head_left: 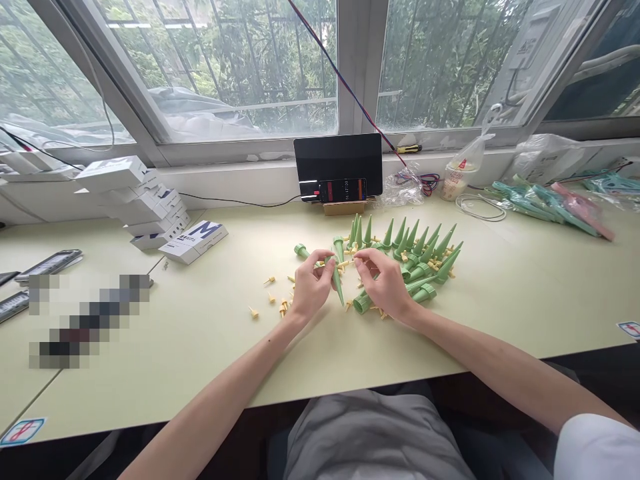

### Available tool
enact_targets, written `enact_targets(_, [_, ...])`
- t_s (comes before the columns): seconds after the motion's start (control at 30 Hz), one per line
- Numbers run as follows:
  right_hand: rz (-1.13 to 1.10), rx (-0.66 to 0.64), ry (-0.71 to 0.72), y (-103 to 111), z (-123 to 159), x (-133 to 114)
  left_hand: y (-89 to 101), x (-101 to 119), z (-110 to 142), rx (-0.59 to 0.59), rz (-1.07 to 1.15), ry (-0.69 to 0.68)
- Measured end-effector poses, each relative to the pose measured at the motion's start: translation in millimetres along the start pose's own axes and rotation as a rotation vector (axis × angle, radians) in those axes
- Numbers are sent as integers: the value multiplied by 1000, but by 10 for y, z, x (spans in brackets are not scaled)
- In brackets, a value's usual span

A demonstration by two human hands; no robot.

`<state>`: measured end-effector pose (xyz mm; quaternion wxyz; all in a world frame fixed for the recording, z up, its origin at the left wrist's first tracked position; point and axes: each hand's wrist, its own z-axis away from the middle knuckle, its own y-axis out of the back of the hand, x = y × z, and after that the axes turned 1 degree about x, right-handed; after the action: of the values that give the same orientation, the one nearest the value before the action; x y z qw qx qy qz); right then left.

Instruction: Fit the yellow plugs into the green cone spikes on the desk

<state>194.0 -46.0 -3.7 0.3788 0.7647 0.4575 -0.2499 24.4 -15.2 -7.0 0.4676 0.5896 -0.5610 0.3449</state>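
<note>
Left hand turned inward, gripping green cone tip-down, right hand opposite, pinching yellow piece

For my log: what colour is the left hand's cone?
The cone is green, clearest in head view.

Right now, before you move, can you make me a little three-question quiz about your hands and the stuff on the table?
1. What is the left hand holding?
2. True or false: the stack of white boxes stands on the person's right.
3. Fill in: the little pieces scattered beside the left hand are coloured ____.

Key:
1. A green cone.
2. False; the stack of white boxes is on the left.
3. Yellow.
</note>
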Motion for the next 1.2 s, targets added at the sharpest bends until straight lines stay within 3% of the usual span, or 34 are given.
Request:
enact_targets(0.6, [7, -122, 27, -17, 0, 23, -10, 2, 28, -43, -20, -19])
enact_targets(1.2, [-9, -136, 22, -24, 11, 43, -3, 40, 43, -41, -56, -43])
